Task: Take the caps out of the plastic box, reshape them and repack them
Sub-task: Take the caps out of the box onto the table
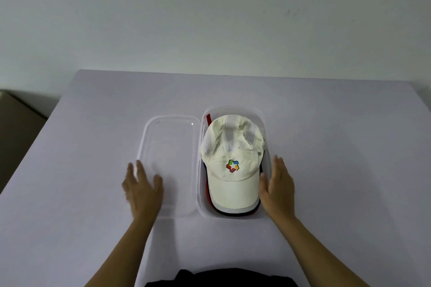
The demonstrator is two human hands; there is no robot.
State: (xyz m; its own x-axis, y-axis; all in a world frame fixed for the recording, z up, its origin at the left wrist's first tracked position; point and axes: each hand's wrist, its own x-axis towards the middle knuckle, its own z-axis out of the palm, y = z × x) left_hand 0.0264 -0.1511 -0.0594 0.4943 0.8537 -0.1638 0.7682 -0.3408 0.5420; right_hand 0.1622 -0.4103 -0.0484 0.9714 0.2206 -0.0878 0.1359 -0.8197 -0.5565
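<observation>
A clear plastic box [267, 137] lies open on the table, its lid [168, 144] flat to the left of it. A cream cap [233, 165] with a coloured logo sits on top of a stack in the box, brim toward me. Red and dark caps [209, 196] show only as edges under it. My left hand [141, 190] hovers, blurred, over the lid's near left corner with fingers spread. My right hand [278, 185] is flat against the box's right wall, fingers straight, holding nothing.
The table [338, 170] is covered in a pale lilac cloth and backs onto a white wall [210, 18]. A brown surface [16, 123] lies beyond the table's left edge. Dark clothing [221, 278] shows at the bottom.
</observation>
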